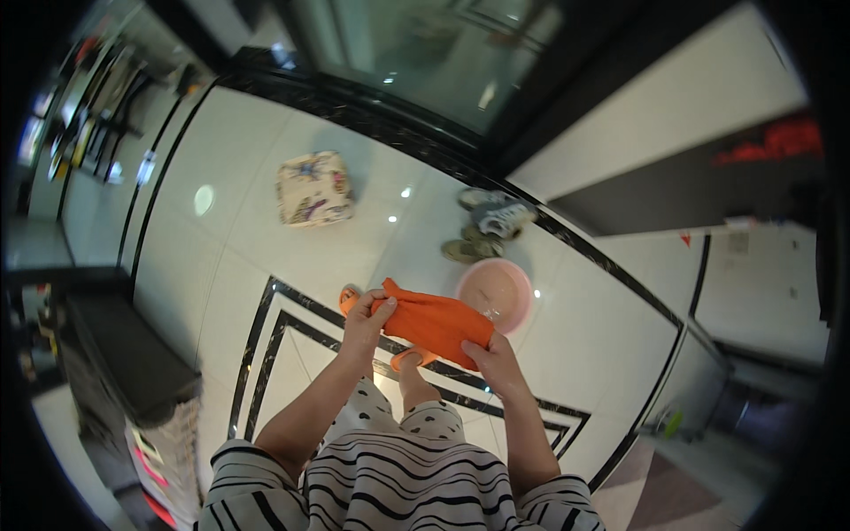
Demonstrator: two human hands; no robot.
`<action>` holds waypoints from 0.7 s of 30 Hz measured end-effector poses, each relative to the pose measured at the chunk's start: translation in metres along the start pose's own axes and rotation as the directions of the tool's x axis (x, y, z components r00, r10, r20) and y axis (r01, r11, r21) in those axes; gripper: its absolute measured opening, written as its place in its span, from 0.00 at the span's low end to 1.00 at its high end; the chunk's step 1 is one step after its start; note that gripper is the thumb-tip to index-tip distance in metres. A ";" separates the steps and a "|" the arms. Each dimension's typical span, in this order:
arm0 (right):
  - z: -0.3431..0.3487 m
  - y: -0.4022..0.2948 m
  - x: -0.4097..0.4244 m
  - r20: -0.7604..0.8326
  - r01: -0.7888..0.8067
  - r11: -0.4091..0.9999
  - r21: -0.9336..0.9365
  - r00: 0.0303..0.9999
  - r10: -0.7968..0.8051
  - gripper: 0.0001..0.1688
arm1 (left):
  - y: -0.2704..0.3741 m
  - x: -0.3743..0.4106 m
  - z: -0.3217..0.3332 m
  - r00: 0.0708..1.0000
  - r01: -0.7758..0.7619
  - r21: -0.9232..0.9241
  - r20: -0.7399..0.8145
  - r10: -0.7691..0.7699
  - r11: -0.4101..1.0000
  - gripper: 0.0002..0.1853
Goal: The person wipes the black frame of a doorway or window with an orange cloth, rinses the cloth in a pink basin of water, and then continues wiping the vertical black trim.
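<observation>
An orange cloth [431, 322] is stretched between my two hands in front of my body. My left hand [366, 320] pinches its left end, thumb on top. At the cloth's lower right corner, my right hand [493, 358] grips it the same way. Just beyond the right part of the cloth, a pink plastic basin [524, 282] with water in it stands on the floor. The cloth hides part of the basin's near left side.
Shoes [495, 222] lie on the tiled floor [392, 252] behind the basin. A patterned cube-shaped stool [315, 189] stands farther off to the left. A glass door [438, 60] rises at the far side. Dark furniture [123, 352] is at the left. Orange slippers [413, 358] are on my feet.
</observation>
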State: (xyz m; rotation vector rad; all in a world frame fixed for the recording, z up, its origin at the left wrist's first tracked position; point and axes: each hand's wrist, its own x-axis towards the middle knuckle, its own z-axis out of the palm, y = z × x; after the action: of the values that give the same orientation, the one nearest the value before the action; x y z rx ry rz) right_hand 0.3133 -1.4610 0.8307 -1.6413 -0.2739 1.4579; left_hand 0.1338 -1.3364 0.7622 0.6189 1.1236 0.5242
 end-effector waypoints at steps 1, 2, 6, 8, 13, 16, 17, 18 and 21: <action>0.011 0.000 0.016 0.059 0.024 0.998 -0.056 0.998 -0.021 0.19 | 0.011 -0.001 -0.016 0.999 -0.022 -0.003 -0.039 0.022 1.000 0.12; 0.027 -0.007 0.029 0.106 0.020 0.991 -0.134 0.994 -0.006 0.19 | 0.020 -0.002 -0.033 0.996 -0.042 -0.004 -0.077 0.041 0.999 0.12; 0.106 -0.028 0.083 0.112 -0.073 0.987 -0.144 0.990 0.089 0.20 | 0.039 0.012 -0.100 0.953 -0.197 -0.167 -0.265 0.148 0.966 0.12; 0.143 -0.030 0.111 0.142 -0.081 0.996 -0.038 0.986 0.086 0.20 | 0.047 0.023 -0.146 0.935 -0.161 -0.168 -0.341 0.095 0.973 0.15; 0.232 -0.044 0.172 0.142 -0.102 0.978 0.182 0.987 0.077 0.21 | 0.086 0.053 -0.246 0.895 0.135 -0.191 -0.396 -0.203 0.972 0.15; 0.271 -0.040 0.216 0.037 -0.065 0.991 0.119 0.997 0.061 0.20 | 0.094 0.082 -0.302 0.918 0.126 -0.076 -0.369 -0.146 0.989 0.12; 0.277 -0.036 0.232 0.010 -0.055 0.995 0.086 0.998 0.054 0.21 | 0.093 0.095 -0.319 0.909 0.135 -0.051 -0.390 -0.144 0.990 0.11; 0.277 -0.026 0.251 0.017 -0.071 0.997 0.010 0.997 0.071 0.23 | 0.097 0.109 -0.330 0.900 0.164 -0.050 -0.402 -0.170 0.985 0.11; 0.279 -0.008 0.298 -0.034 -0.061 0.990 -0.125 0.998 0.057 0.24 | 0.107 0.154 -0.351 0.888 0.179 -0.089 -0.415 -0.199 0.980 0.10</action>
State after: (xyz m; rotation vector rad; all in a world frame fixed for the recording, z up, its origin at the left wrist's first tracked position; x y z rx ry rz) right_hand 0.1543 -1.1258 0.6595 -1.7849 -0.3078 1.4841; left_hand -0.1486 -1.0902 0.6287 0.3520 1.5600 0.5281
